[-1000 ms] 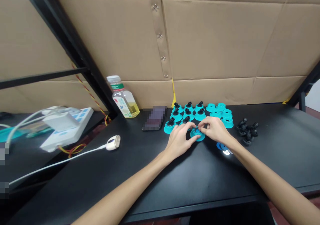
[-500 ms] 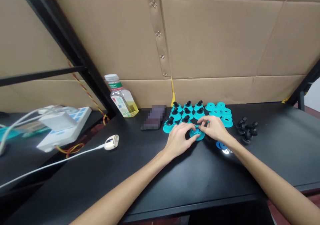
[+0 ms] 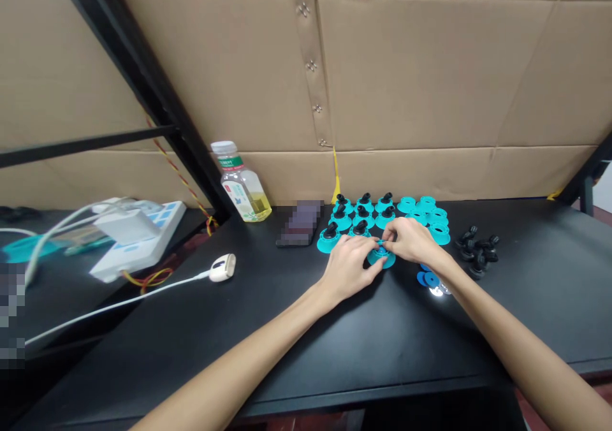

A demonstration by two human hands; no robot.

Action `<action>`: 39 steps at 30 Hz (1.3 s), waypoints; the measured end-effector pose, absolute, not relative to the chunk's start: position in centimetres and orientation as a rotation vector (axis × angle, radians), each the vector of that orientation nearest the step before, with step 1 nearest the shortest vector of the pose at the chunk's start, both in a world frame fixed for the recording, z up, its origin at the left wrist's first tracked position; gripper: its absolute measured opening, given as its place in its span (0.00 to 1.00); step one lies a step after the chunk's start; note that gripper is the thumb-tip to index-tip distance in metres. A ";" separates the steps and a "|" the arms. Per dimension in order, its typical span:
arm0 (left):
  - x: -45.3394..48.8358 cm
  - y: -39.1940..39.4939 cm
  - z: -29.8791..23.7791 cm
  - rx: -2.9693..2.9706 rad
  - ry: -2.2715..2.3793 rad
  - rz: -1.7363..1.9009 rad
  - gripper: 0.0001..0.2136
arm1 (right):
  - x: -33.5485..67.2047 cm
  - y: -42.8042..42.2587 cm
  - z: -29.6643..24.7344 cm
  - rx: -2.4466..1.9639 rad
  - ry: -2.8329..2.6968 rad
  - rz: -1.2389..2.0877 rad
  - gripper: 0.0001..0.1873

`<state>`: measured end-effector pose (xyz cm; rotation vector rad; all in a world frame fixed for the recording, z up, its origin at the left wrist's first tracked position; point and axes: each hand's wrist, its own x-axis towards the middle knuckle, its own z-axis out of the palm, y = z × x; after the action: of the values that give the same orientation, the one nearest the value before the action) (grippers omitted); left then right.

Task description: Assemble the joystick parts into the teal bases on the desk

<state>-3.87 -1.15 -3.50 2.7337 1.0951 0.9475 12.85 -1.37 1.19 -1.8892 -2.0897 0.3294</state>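
Observation:
My left hand (image 3: 351,265) and my right hand (image 3: 411,241) meet over one teal round disc part (image 3: 384,260) on the black table (image 3: 306,335); both pinch it with curled fingers. Just behind it stand several teal discs fitted with black knobs (image 3: 359,214). To their right lie several bare teal discs (image 3: 428,217). A heap of loose black knobs (image 3: 478,249) sits further right. Small blue discs (image 3: 428,279) lie by my right wrist.
A bottle of yellowish liquid (image 3: 241,185) and a dark phone (image 3: 301,224) stand left of the parts. A white cabled device (image 3: 222,267) lies on the table; a white power strip with plugs (image 3: 136,236) sits far left. A cardboard wall (image 3: 382,80) and black frame bars (image 3: 143,93) close the back.
The view shifted slightly. Both hands stay on the same teal disc, with the fingers drawn closer together over its centre.

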 end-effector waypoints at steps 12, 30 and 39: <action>-3.8 -1.1 -3.5 2.734 1.090 0.946 0.09 | 13.7 -2.2 0.5 -1.659 -2.065 0.315 0.09; -4.3 -1.3 -3.7 2.624 1.128 0.964 0.18 | 26.0 -2.7 4.0 -2.479 -1.693 -0.046 0.15; -4.3 -1.3 -3.6 2.610 1.128 0.955 0.18 | 26.5 -2.5 3.5 -2.576 -1.795 0.096 0.11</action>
<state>-4.27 -1.27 -3.65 2.6099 1.1282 0.9546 26.49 -2.51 3.48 -2.5763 -1.7948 0.0961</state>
